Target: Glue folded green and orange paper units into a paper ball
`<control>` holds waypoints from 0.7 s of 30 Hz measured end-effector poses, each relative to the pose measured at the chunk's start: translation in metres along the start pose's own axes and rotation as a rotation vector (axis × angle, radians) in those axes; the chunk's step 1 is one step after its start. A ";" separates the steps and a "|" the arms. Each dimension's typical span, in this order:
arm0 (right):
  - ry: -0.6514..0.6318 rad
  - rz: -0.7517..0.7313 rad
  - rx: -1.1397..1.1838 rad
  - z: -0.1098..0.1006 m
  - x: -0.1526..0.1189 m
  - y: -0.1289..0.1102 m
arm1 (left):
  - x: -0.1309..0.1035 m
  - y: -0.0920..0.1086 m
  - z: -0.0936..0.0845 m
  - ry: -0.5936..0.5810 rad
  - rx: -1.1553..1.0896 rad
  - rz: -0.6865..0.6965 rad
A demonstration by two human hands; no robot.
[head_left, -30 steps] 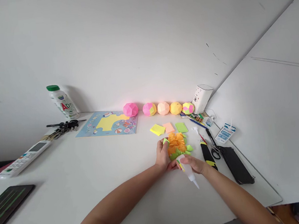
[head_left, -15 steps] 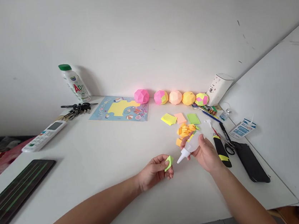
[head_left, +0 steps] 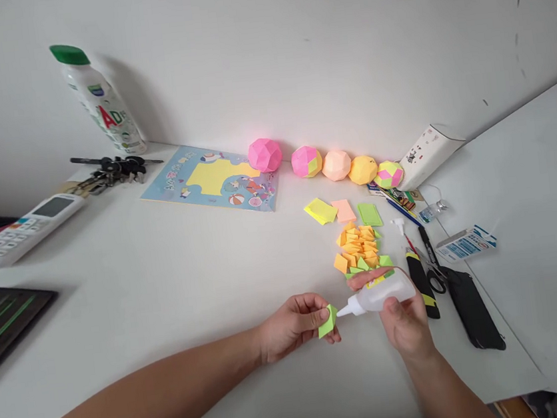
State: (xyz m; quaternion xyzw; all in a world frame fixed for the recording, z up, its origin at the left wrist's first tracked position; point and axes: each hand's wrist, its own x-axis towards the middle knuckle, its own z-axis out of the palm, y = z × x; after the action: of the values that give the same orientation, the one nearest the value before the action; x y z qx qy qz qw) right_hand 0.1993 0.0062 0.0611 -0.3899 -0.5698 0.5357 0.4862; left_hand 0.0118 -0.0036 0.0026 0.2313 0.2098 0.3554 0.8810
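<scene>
Between thumb and fingers, my left hand [head_left: 299, 325] pinches a small folded green paper piece [head_left: 327, 322]. My right hand [head_left: 406, 325] is closed around a white glue bottle [head_left: 386, 291], which lies nearly level with its nozzle pointing left. The nozzle tip is at the right edge of the green piece; whether they touch I cannot tell. Just beyond the bottle are a heap of folded orange pieces [head_left: 357, 243] and several folded green pieces [head_left: 363, 265]. Yellow [head_left: 321, 211], peach [head_left: 344, 211] and green paper stacks [head_left: 369, 214] lie behind the heap.
Several faceted paper balls [head_left: 336, 165] line the wall beside a white box [head_left: 430, 155]. A utility knife [head_left: 422, 286], scissors [head_left: 436, 279] and black pouch [head_left: 474, 311] lie right. A blue printed sheet [head_left: 155, 186], bottle [head_left: 106, 108], keys [head_left: 113, 171] and remote [head_left: 24, 231] stand or lie left.
The glue bottle has turned flatter, and its nozzle has come close to the green piece. The camera view has shifted, and more orange and green pieces now show beyond the bottle.
</scene>
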 end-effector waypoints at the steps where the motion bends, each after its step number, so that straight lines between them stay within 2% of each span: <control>1: 0.006 0.015 0.023 0.000 0.000 0.001 | 0.000 0.000 0.000 0.005 -0.004 -0.001; 8: 0.042 0.061 0.126 -0.002 0.003 0.006 | 0.000 0.003 0.002 0.028 0.001 -0.032; 21: 0.045 0.059 0.068 -0.002 0.007 0.007 | -0.001 0.004 0.002 0.017 -0.008 -0.032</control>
State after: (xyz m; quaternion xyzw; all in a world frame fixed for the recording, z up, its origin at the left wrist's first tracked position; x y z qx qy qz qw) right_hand 0.1990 0.0145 0.0548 -0.4016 -0.5283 0.5600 0.4960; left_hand 0.0099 -0.0018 0.0066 0.2215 0.2195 0.3441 0.8856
